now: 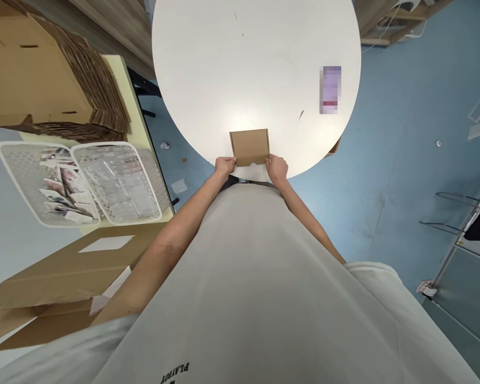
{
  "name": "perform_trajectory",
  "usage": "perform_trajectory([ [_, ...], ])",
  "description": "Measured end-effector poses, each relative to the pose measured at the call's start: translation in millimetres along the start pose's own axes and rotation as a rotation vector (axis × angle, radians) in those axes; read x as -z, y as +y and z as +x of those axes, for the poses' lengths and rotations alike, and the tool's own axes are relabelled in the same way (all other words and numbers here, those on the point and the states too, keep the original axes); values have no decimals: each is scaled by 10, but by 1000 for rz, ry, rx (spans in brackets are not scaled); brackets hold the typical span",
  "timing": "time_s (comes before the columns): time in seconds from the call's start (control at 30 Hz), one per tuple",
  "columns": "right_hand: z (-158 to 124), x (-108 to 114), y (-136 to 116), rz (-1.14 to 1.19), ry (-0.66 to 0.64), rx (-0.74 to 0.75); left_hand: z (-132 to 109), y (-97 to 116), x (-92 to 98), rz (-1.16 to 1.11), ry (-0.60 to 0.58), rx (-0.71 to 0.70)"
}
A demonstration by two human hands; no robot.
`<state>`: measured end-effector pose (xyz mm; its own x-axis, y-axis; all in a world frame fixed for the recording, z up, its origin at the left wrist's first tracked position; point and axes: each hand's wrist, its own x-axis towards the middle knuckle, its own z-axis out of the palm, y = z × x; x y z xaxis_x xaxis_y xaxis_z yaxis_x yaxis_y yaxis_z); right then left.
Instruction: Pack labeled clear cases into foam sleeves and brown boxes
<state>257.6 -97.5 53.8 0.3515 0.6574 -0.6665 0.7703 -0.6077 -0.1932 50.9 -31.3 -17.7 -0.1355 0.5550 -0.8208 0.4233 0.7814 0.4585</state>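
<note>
A small brown cardboard box [250, 146] lies at the near edge of the round white table [240, 64], in front of my body. My left hand [225, 165] grips its near left corner, with the thumb and fingers pinched together. At the near right corner, my right hand [277, 168] is closed on the same box, fingers curled. The box's top looks flat, and its near edge shows a small notch between my hands. What is inside the box cannot be seen.
A blurred purple item [330, 89] lies on the table's right side. Flattened cardboard boxes [44, 69] are stacked at left, beside white baskets, one of clear packages [118, 181], another of printed pieces [66, 186]. An open large carton [64, 272] stands nearer. Metal racking [464, 240] stands at right.
</note>
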Motion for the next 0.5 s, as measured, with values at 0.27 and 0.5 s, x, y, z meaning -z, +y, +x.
perform_trajectory([
  [0.27, 74, -77, 160, 127, -2, 27, 28, -35, 122, 216, 61, -255],
  [0.5, 201, -117, 254, 355, 16, 193, -31, 80, 185, 343, -13, -425],
])
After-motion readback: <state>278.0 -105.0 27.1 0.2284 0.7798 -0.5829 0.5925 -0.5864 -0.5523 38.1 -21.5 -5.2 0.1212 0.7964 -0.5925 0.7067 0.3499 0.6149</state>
